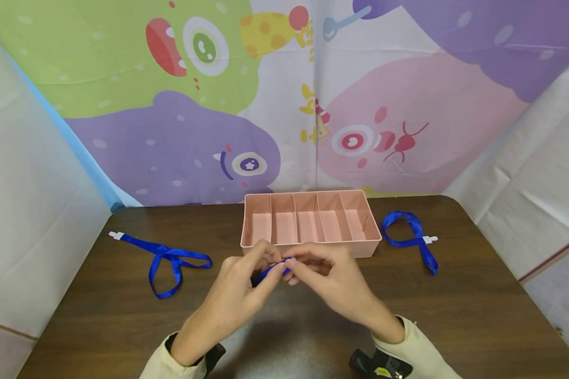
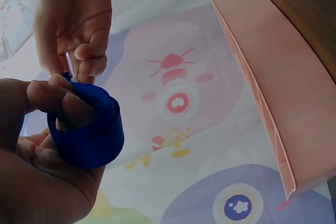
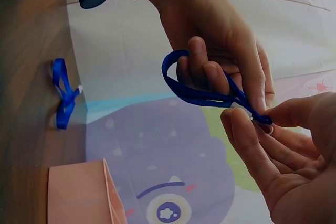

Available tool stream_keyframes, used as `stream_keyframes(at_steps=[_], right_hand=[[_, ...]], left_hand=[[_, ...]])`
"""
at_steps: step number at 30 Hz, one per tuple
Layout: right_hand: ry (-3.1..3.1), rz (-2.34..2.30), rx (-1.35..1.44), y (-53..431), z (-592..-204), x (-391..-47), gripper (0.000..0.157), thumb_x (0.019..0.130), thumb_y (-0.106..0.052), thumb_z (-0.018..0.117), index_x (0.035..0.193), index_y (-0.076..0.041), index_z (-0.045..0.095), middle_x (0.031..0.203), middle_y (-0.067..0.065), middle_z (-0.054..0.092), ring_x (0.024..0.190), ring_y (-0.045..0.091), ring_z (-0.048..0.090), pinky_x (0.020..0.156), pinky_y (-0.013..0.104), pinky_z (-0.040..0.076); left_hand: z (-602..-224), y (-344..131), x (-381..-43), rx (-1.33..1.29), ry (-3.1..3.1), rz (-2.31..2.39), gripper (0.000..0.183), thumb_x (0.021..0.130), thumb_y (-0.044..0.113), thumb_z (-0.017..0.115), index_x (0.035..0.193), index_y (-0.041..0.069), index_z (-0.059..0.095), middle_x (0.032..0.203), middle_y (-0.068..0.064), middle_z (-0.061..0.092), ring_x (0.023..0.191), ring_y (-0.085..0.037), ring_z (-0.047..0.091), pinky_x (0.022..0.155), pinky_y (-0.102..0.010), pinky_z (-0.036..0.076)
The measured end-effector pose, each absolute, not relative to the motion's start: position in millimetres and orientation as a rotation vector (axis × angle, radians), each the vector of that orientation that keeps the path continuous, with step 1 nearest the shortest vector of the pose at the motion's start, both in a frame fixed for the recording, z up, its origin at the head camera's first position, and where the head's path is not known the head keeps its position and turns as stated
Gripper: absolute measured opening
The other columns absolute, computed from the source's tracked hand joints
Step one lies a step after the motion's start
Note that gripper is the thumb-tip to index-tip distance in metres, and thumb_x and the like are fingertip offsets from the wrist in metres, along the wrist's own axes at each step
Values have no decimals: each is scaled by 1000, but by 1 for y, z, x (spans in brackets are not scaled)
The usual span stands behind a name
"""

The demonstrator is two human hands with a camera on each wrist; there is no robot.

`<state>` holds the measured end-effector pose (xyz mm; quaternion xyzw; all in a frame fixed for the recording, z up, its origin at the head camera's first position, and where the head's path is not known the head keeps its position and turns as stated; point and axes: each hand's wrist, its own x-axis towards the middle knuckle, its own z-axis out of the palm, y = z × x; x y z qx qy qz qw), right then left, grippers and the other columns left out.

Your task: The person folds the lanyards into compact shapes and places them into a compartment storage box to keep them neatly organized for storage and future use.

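Observation:
Both hands meet in front of the pink box, working on one blue lanyard (image 3: 197,95). In the left wrist view the lanyard's band (image 2: 89,140) is wound in a loop round fingers of the left hand (image 1: 239,287). The right hand (image 1: 343,281) pinches the lanyard's end between thumb and fingertips. A small white clip part (image 3: 241,109) shows near that pinch in the right wrist view. Most of the lanyard is hidden by the fingers in the head view.
A pink box (image 1: 308,250) with several compartments stands at the table's back. One blue lanyard (image 1: 168,255) with a white clip lies left on the dark wooden table (image 1: 313,337); another blue lanyard (image 1: 403,243) lies right of the box. A cartoon-printed cloth (image 1: 289,131) hangs behind.

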<state>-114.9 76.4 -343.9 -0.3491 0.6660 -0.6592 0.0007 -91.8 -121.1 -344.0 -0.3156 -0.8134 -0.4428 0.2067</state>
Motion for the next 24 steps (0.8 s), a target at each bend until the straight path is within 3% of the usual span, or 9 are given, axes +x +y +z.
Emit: stream_keyframes(at_steps=[7,15,24], right_hand=[[2146,-2132,-1104,86,-338,-119,14,94,8,61,106,8,68,89,19,72,70,23,72,64,39,60],[2235,-2181,-1065,100,-331,-125,13,93,8,63,105,8,69,84,18,72,67,23,72,63,37,59],[2259,-2225,-1040,106,-326,-126,12,92,10,63,103,9,69,81,20,71,66,24,71,62,38,59]], left_hand=[[-340,-127,-92,-914,-2230,-1300,17,93,5,68,105,13,59,69,11,58,56,-2,49,46,-17,39],[-331,-138,-91,-851,-2310,-1183,24,91,13,73,113,16,64,93,12,65,82,-5,57,72,-29,44],[-327,-143,-94,-901,-2218,-1122,31,89,0,72,117,10,66,110,0,65,94,-12,58,78,-20,49]])
